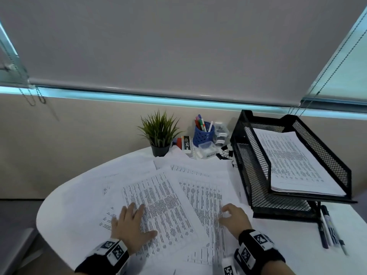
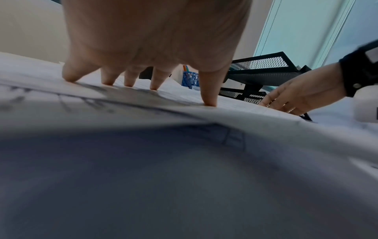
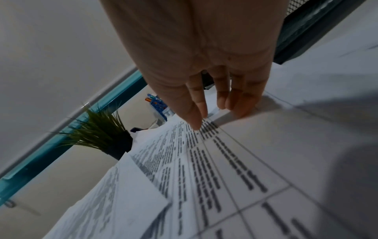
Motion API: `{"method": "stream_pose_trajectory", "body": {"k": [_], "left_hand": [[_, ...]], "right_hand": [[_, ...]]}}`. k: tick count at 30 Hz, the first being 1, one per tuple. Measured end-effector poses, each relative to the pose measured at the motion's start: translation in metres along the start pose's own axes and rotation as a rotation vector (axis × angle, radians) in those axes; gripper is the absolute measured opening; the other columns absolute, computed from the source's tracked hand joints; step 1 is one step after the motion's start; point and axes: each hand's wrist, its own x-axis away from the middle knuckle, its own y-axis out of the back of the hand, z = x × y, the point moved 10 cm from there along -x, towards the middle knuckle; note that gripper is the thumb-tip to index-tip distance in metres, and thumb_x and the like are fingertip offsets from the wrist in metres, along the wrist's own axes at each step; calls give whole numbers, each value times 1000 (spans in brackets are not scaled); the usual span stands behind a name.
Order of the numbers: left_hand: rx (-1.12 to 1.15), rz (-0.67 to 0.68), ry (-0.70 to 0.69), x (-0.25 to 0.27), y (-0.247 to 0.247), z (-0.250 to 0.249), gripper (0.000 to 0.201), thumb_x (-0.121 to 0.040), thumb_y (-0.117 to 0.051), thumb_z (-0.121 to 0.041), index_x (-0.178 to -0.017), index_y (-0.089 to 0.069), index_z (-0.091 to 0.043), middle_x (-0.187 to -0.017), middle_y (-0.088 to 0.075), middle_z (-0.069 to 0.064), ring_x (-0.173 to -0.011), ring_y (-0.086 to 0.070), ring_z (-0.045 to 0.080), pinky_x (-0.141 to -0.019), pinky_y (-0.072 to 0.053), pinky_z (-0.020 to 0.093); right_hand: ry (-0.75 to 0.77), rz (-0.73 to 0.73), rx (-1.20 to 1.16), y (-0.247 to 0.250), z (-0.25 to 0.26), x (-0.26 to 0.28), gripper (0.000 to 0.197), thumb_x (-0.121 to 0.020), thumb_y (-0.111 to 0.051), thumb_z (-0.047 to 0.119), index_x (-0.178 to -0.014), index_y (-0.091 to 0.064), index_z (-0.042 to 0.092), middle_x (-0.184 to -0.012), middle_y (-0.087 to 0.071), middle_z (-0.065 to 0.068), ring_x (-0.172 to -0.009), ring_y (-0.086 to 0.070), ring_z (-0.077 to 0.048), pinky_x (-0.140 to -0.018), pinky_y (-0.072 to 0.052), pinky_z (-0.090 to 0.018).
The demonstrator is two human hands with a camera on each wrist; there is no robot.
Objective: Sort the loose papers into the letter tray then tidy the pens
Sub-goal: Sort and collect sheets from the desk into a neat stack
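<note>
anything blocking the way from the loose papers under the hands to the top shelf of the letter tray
Nothing visible does. The loose papers lie just left of the letter tray, whose top shelf is open above and already holds a paper stack.

This was an office: a white round table carried printed paper sheets, a black wire-mesh letter tray at right, a blue pen cup far behind, beneath grey roller blinds.
</note>
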Motion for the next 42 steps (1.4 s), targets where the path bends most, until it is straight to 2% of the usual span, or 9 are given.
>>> {"method": "stream_pose_trajectory", "body": {"k": [4, 7, 11, 14, 19, 23, 29, 36, 42], "left_hand": [[23, 42, -54, -1, -5, -8, 101, -73, -30, -82, -148, 11, -27, -154, 21, 5, -143, 15, 29, -114, 4, 52], [12, 80, -131, 0, -10, -27, 120, -45, -4, -89, -147, 14, -29, -145, 30, -1, -142, 19, 28, -113, 8, 50], [46, 95, -239, 4, -16, -57, 94, -79, -33, -75, -147, 12, -28, -152, 25, 4, -141, 22, 27, -113, 10, 49], [199, 113, -313, 10, -15, -75, 88, -85, -44, -62, -148, 7, -29, -154, 21, 2, -143, 19, 23, -116, 7, 46], [191, -22, -108, 4, 3, -44, 83, -86, -43, -60, -149, 0, -28, -156, 14, 7, -143, 14, 31, -114, 1, 52], [134, 14, 41, 0, -2, -20, 90, -85, -35, -67, -149, 8, -21, -155, 15, 14, -143, 12, 37, -113, -2, 58], [237, 53, -116, -1, -9, -45, 93, -85, -40, -64, -149, 11, -19, -156, 16, 6, -144, 13, 29, -114, 2, 53], [573, 64, -216, -5, -3, -41, 85, -85, -52, -54, -150, -3, -27, -157, -3, -7, -146, -5, 15, -120, -9, 37], [465, -157, 11, -17, 26, 12, 80, -89, -48, -51, -150, -6, -20, -157, -10, 5, -145, -8, 23, -117, -14, 46]], "right_hand": [[-55, -44, -64, -2, -7, 3, 37, -83, -64, 15, -118, -51, 15, -125, -50, -14, -101, -51, -23, -77, -42, -25], [-123, -81, -57, -4, -11, 5, 57, -82, -67, 27, -131, -43, 12, -130, -45, -15, -116, -47, -29, -91, -40, -31], [-140, -48, -229, -15, -2, 2, 65, -84, -67, 30, -137, -38, 6, -135, -46, -17, -121, -47, -29, -93, -39, -30], [-168, -22, -58, -17, -2, 3, 69, -81, -65, 46, -135, -43, 9, -135, -47, -11, -124, -44, -27, -99, -37, -34], [-196, -39, 202, -16, -9, 8, 87, -66, -69, 62, -133, -43, 14, -134, -46, -8, -125, -41, -28, -102, -36, -39], [-172, -32, 176, -20, -5, 7, 103, -63, -78, 51, -143, -27, 10, -141, -39, -12, -129, -39, -30, -108, -33, -38], [-192, -20, -193, -30, -4, 1, 99, -66, -83, 26, -142, -25, 0, -138, -41, -17, -118, -46, -28, -94, -45, -38], [-170, -35, -363, -25, -9, -6, 41, -70, -78, 10, -101, -52, 2, -96, -62, -12, -86, -59, -25, -68, -46, -32], [-132, -30, -386, -20, -5, -13, 27, -74, -70, -4, -70, -45, 7, -75, -53, -9, -65, -48, -18, -59, -38, -28]]}}
